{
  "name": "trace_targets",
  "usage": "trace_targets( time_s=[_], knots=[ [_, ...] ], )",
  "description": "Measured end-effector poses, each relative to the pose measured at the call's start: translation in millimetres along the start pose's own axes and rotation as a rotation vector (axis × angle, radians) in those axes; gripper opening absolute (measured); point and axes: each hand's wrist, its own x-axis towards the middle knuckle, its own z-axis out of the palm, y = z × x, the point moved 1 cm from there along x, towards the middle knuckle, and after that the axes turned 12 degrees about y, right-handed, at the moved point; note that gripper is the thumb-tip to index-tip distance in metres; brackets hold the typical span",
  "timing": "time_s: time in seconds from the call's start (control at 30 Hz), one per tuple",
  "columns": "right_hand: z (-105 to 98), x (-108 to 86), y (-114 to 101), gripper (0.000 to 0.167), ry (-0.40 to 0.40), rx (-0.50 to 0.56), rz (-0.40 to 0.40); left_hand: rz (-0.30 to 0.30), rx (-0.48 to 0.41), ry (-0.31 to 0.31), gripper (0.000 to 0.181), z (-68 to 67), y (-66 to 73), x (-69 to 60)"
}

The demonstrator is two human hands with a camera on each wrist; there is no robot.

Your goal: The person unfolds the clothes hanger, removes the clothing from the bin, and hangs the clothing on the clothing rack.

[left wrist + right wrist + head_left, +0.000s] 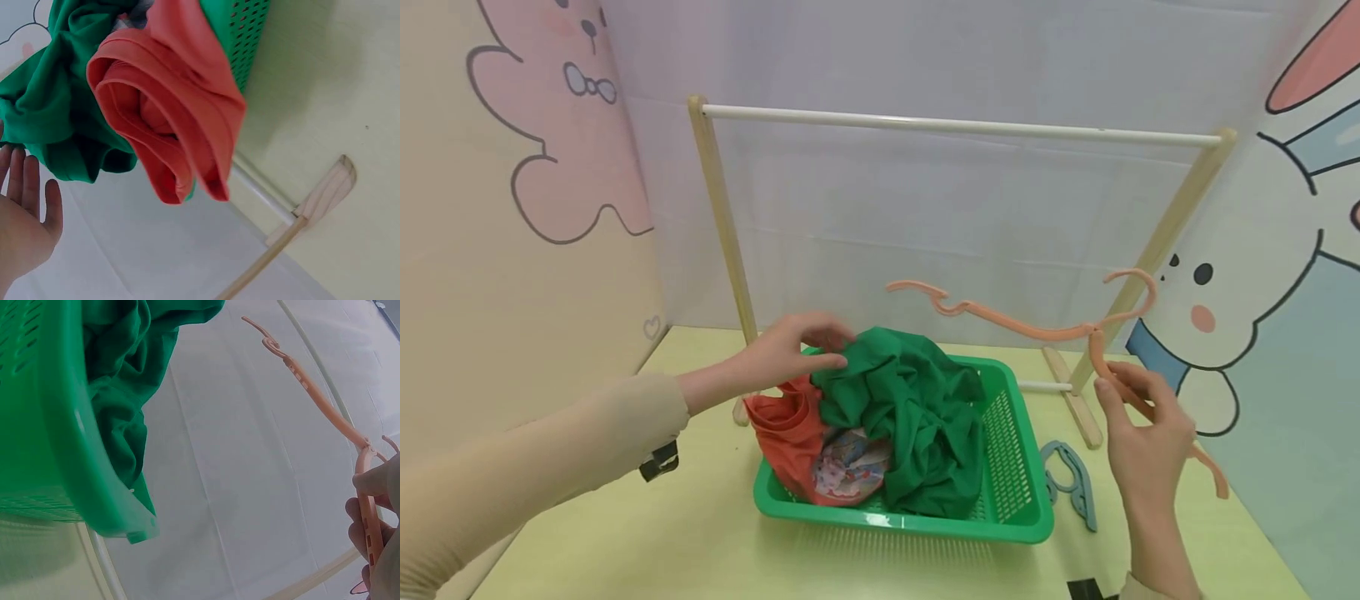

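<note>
In the head view my right hand (1150, 433) grips one arm of an orange clothes hanger (1030, 329), whose other arm reaches left in the air and whose hook points up. The right wrist view shows thumb and fingers curled round the hanger (325, 406). My left hand (797, 350) is at the back left of the green basket, its fingers extended at the edge of a crumpled green garment (917, 408). Whether they touch it I cannot tell. Beside it in the basket lie a red garment (786, 425) and a patterned cloth (850, 467).
The green basket (880, 523) stands on a pale yellow table (700, 517). A folded blue-grey hanger (1078, 487) lies to its right. Behind rises a rack with wooden posts (722, 208) and a white rail (955, 125).
</note>
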Motion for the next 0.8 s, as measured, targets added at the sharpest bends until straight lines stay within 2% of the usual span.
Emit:
trace_targets(
  time_s=[0.1, 0.17, 0.3, 0.47, 0.57, 0.8],
  knots=[
    [2.6, 2.7, -0.9, 0.022, -0.013, 0.011, -0.01, 0.003, 0.053, 0.015, 0.02, -3.3, -3.4, -7.0],
    [4.6, 4.6, -0.9, 0.022, -0.023, 0.018, -0.022, -0.016, 0.085, 0.011, 0.015, -5.0, -5.5, -11.2],
    [9.2, 10.4, -1.8, 0.02, -0.052, 0.03, -0.038, -0.088, 0.09, -0.021, 0.015, -7.9, -8.3, -17.4],
    [14.8, 20.1, -5.1, 0.022, -0.086, 0.044, -0.062, -0.205, -0.023, -0.095, 0.028, -8.6, -8.7, -23.3],
    [17.0, 24.7, -6.9, 0.025, -0.107, 0.047, -0.06, -0.251, -0.102, -0.118, 0.034, -6.7, -9.0, -26.9],
    [21.4, 32.8, -9.5, 0.026, -0.154, 0.05, -0.06, -0.254, -0.205, -0.071, 0.024, -0.8, -10.4, -32.4]
  ],
)
